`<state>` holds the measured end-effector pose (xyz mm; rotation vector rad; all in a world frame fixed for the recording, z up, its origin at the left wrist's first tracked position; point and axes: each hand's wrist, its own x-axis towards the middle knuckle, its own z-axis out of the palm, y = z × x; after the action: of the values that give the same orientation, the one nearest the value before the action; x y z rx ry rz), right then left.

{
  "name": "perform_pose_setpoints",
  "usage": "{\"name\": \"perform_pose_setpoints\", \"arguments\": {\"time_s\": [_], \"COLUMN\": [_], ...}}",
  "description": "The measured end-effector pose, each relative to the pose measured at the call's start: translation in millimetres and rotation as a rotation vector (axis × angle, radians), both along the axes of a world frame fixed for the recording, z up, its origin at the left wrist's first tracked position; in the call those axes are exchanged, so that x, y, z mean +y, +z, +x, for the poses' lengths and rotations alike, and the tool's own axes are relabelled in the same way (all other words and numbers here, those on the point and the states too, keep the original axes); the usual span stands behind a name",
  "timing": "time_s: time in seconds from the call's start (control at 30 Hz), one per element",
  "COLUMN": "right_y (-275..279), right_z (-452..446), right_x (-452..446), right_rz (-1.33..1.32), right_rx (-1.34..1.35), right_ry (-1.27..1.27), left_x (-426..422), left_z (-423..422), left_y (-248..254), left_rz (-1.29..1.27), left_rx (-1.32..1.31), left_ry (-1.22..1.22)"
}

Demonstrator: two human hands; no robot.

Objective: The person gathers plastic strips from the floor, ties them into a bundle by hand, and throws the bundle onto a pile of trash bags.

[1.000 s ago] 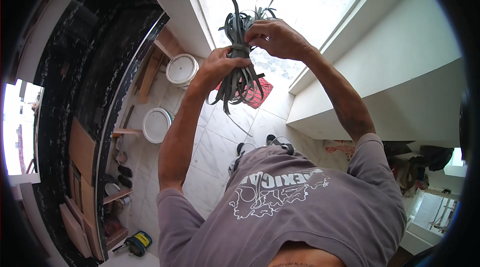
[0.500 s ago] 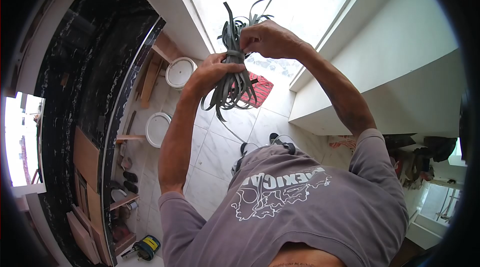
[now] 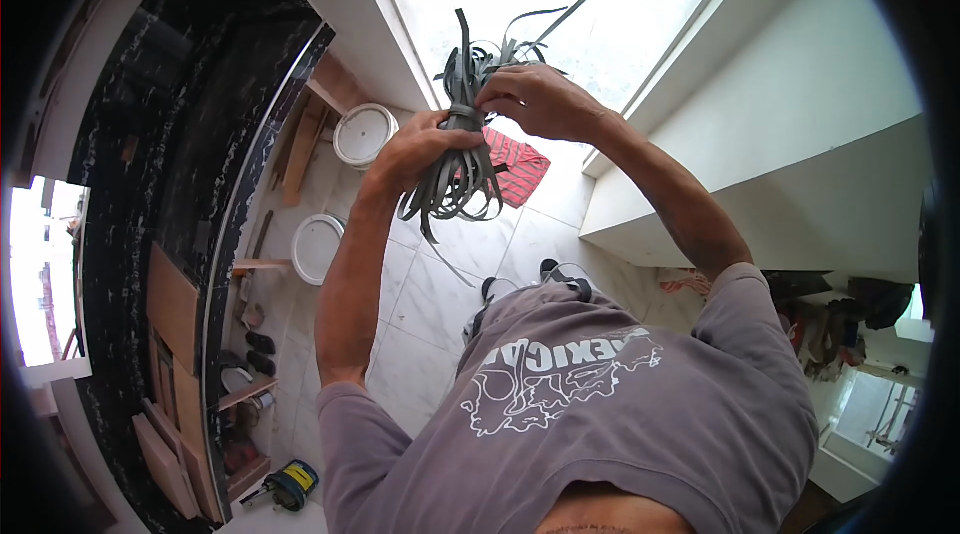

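Note:
A bundle of long, flat grey straps hangs in front of me, gathered at its middle by a strap wound around it. My left hand is wrapped around this narrow waist, with the thumb across the front. Against the upper right side of the waist, my right hand has its fingers pinched on a strap; the exact grip is partly hidden. Loops droop below the left hand, and loose ends stick out above both hands.
Below the bundle, a red striped cloth lies on the tiled floor by the bright doorway. Two white-lidded buckets stand at left, near wooden boards and a black marble-patterned counter. A dark tub with a yellow label sits at lower left.
My right hand has lowered slightly, its fingers now nearer the bundle's waist. The long loose strap end at the top has swung to the right and down. My left hand keeps its hold.

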<state>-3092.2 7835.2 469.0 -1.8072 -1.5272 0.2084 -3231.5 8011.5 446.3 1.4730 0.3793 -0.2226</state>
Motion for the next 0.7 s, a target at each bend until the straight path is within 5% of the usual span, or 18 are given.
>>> {"name": "perform_pose_setpoints", "arguments": {"time_s": [0.13,0.23,0.33,0.7], "right_y": [-11,-10,-31,-31], "right_z": [-9,-9,-7,-21], "right_x": [-4,-4,2,17], "right_rz": [0.056,-0.004,0.103,0.017], "right_rx": [0.156,0.759,1.060,0.669], "right_ry": [-0.079,-0.175,-0.139,-0.265], "left_x": [7,8,10,23], "left_z": [-6,-5,-8,-9], "left_y": [5,8,10,-2], "left_rz": [0.058,0.038,0.027,-0.058], "left_rx": [0.013,0.003,0.002,0.005], "left_ry": [-0.032,-0.041,-0.044,-0.050]}}
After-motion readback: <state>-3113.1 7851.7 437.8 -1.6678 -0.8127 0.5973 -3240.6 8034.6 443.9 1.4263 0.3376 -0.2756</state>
